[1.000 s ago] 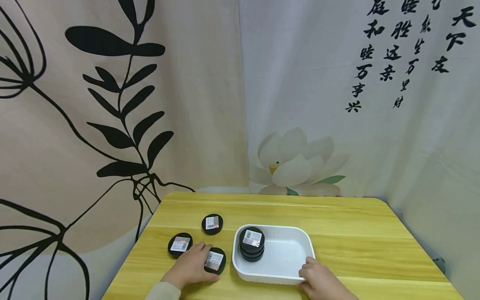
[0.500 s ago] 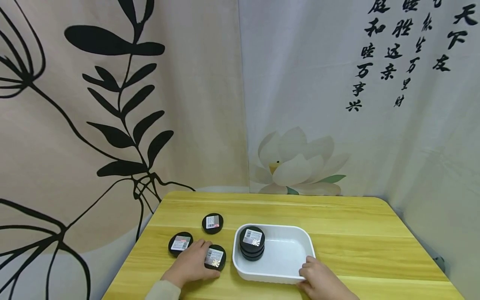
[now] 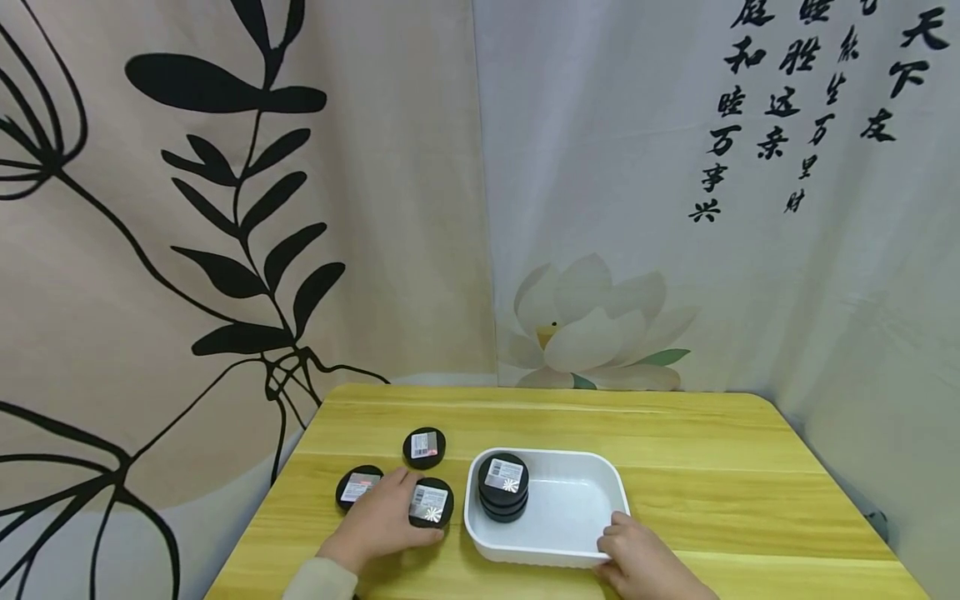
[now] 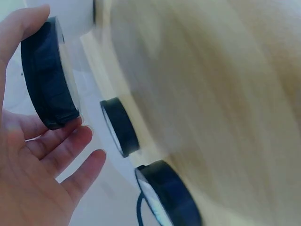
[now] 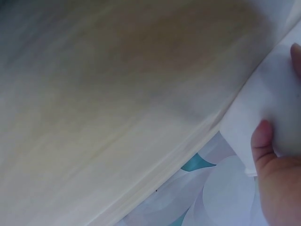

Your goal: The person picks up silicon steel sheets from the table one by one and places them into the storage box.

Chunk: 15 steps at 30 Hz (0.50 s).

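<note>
My left hand [image 3: 381, 518] pinches a round black container [image 3: 431, 502] by its side, thumb on one side and fingers on the other. It bears a white barcode label. In the left wrist view this black container [image 4: 49, 77] is held off the table. My right hand [image 3: 647, 557] grips the near right corner of a white plastic tray [image 3: 558, 557]. In the right wrist view its thumb [image 5: 263, 139] lies on the tray's outer wall. Inside the tray, at its left end, stands a stack of similar black containers [image 3: 503, 490].
Another black container [image 3: 357, 485] lies just left of my left hand, partly covered by it. Farther back lies one more labelled black container [image 3: 424, 448]. Everything stands on a yellow wood-grain table [image 3: 712, 475]. Behind hangs a printed curtain [image 3: 405, 208].
My left hand has raised the pinched black container a little, moving slightly away from the table's near edge. My right hand and the tray have stayed in place.
</note>
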{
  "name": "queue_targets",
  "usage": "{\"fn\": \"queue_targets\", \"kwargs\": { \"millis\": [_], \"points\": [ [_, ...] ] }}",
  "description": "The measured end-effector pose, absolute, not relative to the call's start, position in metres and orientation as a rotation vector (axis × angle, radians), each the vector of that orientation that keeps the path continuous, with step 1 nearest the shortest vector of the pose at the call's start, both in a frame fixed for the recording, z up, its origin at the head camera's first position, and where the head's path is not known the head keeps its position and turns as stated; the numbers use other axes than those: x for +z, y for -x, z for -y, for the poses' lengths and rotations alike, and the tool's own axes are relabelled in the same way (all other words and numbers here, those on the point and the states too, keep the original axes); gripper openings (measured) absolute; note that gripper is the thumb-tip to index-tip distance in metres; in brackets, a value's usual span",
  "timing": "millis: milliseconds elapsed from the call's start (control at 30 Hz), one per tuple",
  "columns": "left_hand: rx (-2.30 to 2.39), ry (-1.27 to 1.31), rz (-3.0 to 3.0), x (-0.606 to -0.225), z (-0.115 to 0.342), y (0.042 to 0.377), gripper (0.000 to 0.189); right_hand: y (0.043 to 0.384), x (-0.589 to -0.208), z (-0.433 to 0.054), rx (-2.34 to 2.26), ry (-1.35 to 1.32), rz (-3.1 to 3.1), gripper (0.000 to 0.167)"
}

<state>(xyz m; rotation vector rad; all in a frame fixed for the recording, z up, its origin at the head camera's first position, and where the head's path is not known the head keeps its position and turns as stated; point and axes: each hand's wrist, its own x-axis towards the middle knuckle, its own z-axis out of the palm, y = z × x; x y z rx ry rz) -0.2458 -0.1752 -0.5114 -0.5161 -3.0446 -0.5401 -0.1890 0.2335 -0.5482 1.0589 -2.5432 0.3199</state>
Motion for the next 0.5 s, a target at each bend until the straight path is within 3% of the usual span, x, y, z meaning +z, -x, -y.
{"fn": "queue_targets", "kwargs": {
  "millis": [500],
  "points": [
    [-0.546, 0.554, 2.967, -0.489, 0.158, 0.246, 0.1, 0.188, -0.546, -0.234, 0.33, -1.044, 2.557, 0.028]
  ]
}}
